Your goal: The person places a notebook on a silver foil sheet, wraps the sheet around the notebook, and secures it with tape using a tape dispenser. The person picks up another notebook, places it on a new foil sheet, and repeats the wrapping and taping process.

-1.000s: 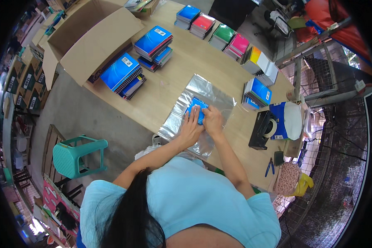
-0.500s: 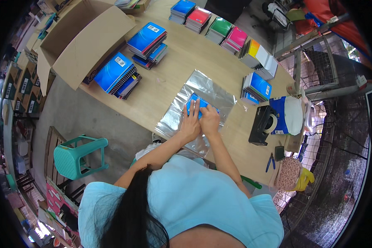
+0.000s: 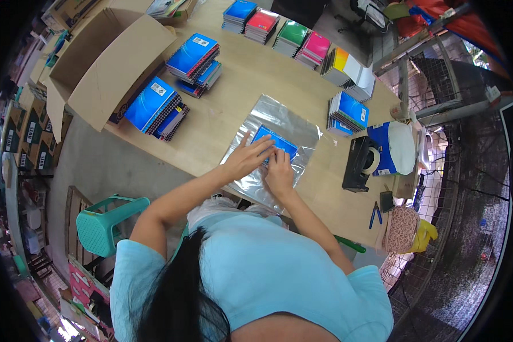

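Note:
A small blue notebook (image 3: 289, 150) lies on a shiny clear plastic sheet (image 3: 268, 109) at the table's near side. My left hand (image 3: 247, 158) reaches over its left part, fingers stretched out toward the right, fingertips on the notebook. Beside those fingertips, my right hand (image 3: 280, 175) has bent fingers drawn together at the notebook's near edge. Whatever lies between the right fingertips is hidden. Both hands partly cover the notebook.
Stacked spiral notebooks (image 3: 192, 54) stand left beside an open cardboard box (image 3: 119, 65); more coloured stacks (image 3: 292, 33) line the far edge. At right are a black tape dispenser (image 3: 356, 165), blue-handled pliers (image 3: 375, 215) and a patterned pouch (image 3: 402, 229). A green stool (image 3: 97, 232) stands left.
My left hand has shifted left and turned, its fingers now pointing right instead of away from me. My right hand has drawn slightly nearer and left. More of the notebook's right part shows.

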Tool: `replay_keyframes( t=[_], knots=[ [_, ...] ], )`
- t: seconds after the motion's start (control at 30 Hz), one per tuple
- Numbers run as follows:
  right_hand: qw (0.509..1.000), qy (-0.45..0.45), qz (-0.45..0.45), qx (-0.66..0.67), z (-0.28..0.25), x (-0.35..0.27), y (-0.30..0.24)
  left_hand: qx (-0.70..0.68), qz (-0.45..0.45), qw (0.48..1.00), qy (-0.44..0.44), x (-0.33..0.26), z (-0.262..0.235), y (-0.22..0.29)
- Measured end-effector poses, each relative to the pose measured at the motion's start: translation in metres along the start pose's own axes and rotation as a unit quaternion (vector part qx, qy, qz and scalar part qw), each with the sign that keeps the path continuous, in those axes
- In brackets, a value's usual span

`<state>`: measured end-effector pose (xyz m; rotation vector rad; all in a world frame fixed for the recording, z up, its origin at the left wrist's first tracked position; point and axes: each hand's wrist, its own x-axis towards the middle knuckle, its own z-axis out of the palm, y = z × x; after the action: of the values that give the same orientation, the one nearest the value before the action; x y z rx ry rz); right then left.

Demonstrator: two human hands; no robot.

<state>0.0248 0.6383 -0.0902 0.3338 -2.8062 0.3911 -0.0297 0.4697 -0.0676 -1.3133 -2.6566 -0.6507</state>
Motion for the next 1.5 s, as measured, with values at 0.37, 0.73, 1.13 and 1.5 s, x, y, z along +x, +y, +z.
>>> replay_keyframes(
  t=[0.37, 0.73, 1.13, 1.5],
  knots=[
    [0.998, 0.048, 0.001, -0.036, -0.080, 0.012, 0.057, 0.028, 0.001, 1.000, 0.008, -0.002, 0.031, -0.007],
    [0.948, 0.261, 0.182, -0.016, -0.104, -0.117, 0.178, 0.028, -0.044, 0.998, 0.018, -0.004, 0.037, 0.000],
    [0.726, 0.166, 0.552, 0.374, -0.132, -0.169, 0.276, 0.041, -0.048, 0.998, 0.014, -0.001, 0.033, 0.005],
    [0.620, 0.152, 0.416, 0.647, -0.046, -0.066, 0.079, 0.037, -0.051, 0.996, 0.059, -0.006, 0.039, -0.001]
  ],
)
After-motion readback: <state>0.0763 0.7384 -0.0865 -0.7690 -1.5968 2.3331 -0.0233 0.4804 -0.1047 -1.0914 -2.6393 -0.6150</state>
